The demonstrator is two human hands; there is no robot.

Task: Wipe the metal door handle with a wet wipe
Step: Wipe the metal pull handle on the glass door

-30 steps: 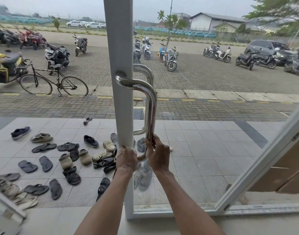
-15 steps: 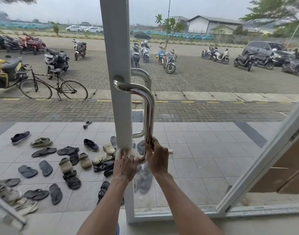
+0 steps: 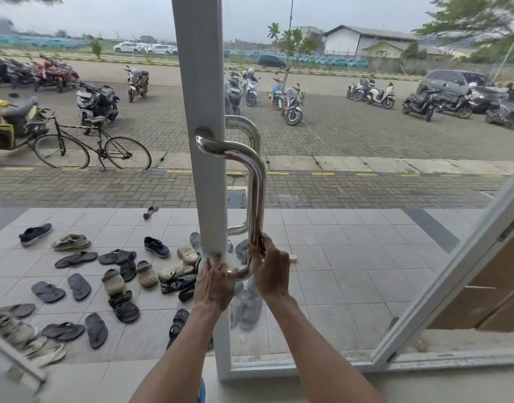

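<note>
The polished metal door handle (image 3: pixel 257 184) is a tall U-shaped bar on the white door frame (image 3: pixel 202 82). My right hand (image 3: pixel 271 269) grips the lower part of the upright bar, fingers curled round it. My left hand (image 3: pixel 213 286) is at the handle's bottom bend, where it meets the frame. Its fingertips hold a small white wet wipe (image 3: pixel 212 255) against the frame. The wipe is mostly hidden and hard to tell from the white frame. A second handle (image 3: pixel 244 126) shows through the glass on the far side.
The glass door pane (image 3: pixel 337 257) stands to the right of the frame. An angled white frame (image 3: pixel 453 271) lies at the right, with brown panels behind it. Several sandals and shoes (image 3: pixel 119 274) lie on the tiled porch outside. Beyond them are a bicycle (image 3: pixel 89 146) and parked motorbikes.
Both hands stay at the handle's lower end with the same hold. Only the view has shifted slightly.
</note>
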